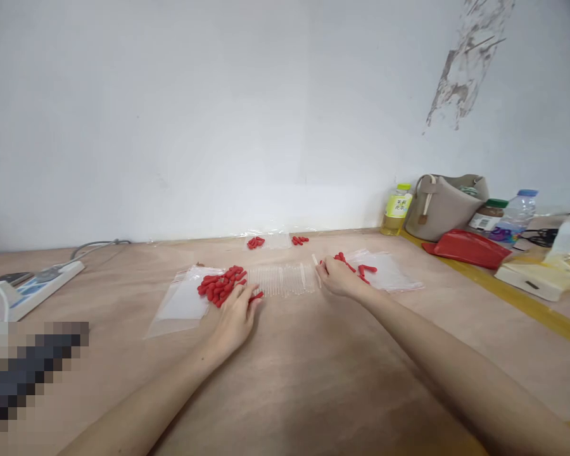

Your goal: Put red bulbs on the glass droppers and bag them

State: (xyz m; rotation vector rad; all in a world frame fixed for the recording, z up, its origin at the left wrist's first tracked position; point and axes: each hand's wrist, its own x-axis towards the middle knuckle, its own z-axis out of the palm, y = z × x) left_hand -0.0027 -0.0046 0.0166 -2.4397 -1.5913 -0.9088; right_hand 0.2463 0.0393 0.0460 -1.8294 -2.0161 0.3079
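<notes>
Plainly, a red piece (257,296) juts rightward from the left grip (236,315).

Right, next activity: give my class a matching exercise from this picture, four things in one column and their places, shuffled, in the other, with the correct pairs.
Things
1. Left hand
2. Row of clear tubes
3. Grey bag
4. Power strip

Places
A. Beside the bottle with a yellow-green cap
B. Between the larger red pile and the right hand
C. On the far left side of the table
D. At the near edge of the larger red pile

Pairs: 1-D, 2-B, 3-A, 4-C
</notes>
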